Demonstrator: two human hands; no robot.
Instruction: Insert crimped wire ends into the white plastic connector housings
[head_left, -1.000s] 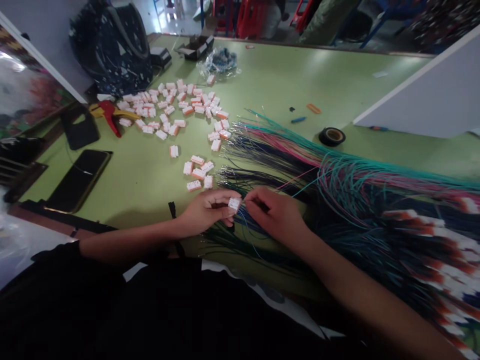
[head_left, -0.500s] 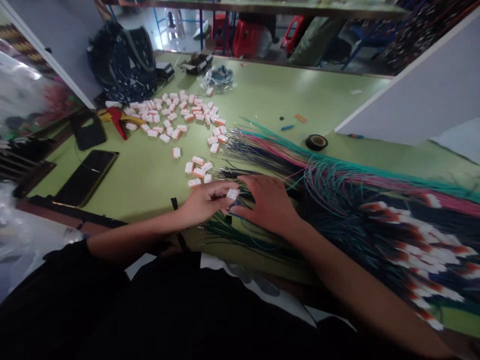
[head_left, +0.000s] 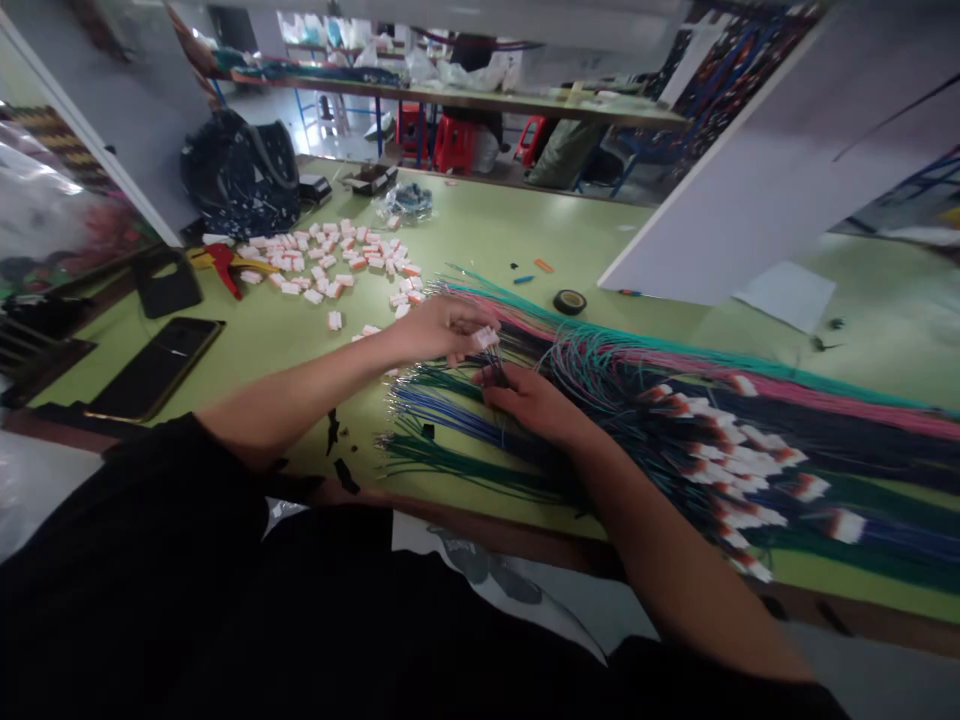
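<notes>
Between the fingers of my left hand [head_left: 442, 330] is a white connector housing [head_left: 485, 338]. Several thin wires run down from the housing to my right hand [head_left: 529, 400], whose thumb and fingers are closed on them just below it. Around both hands lie bundles of wires: blue wires [head_left: 450, 410] and green wires [head_left: 442, 455] on the near side, pink and teal wires [head_left: 585, 330] beyond. Loose white and orange connector housings [head_left: 330, 250] are scattered to the left. Wires with housings fitted on their ends [head_left: 735, 460] are heaped at the right.
A black phone [head_left: 157, 370] lies at the left, near a red and yellow tool [head_left: 223, 265]. Black tape [head_left: 570, 301] rests behind the wires. A patterned bag [head_left: 240, 175] stands at the back left, and a white panel [head_left: 720, 200] rises at the right.
The view has shifted, showing more of the room. My left hand has lifted the housing farther from me, and my right hand has closed on the wires below it.
</notes>
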